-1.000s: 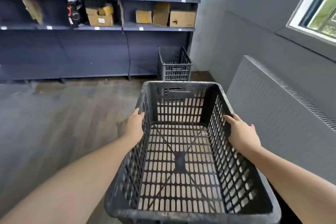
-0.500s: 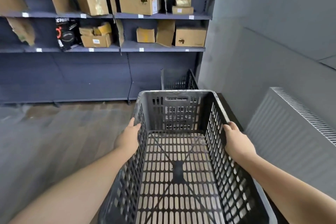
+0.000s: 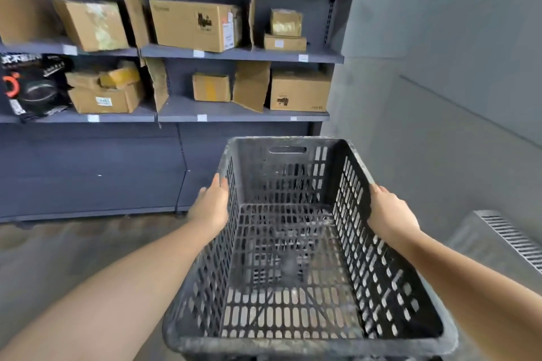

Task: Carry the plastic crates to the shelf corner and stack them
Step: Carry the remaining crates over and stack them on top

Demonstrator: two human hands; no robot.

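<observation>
Crate being carried at about waist height, empty, black slotted plastic, long sides running near to far. Left hand is gripping the left rim toward the far end, thumb side up along the wall; right hand is clamping the right rim opposite it. Hands well apart, one on each long side, crate hanging level between them.

Shelves are filling the far side, loaded with cardboard boxes; grey wall is meeting them on the right, forming the corner. Radiator is sitting low at the near right.

Through the crate's slotted floor something dark and gridded is showing (possibly another crate below, too blurred to say).

Judging the step: person is closing on the corner, about to lower. To do it well: keeping the crate level, squaring its far wall with the shelf base, lining the rims up before letting it drop, and sliding fingers off the outside so they are not getting pinched between walls. Watching the right edge near the wall for scraping.
</observation>
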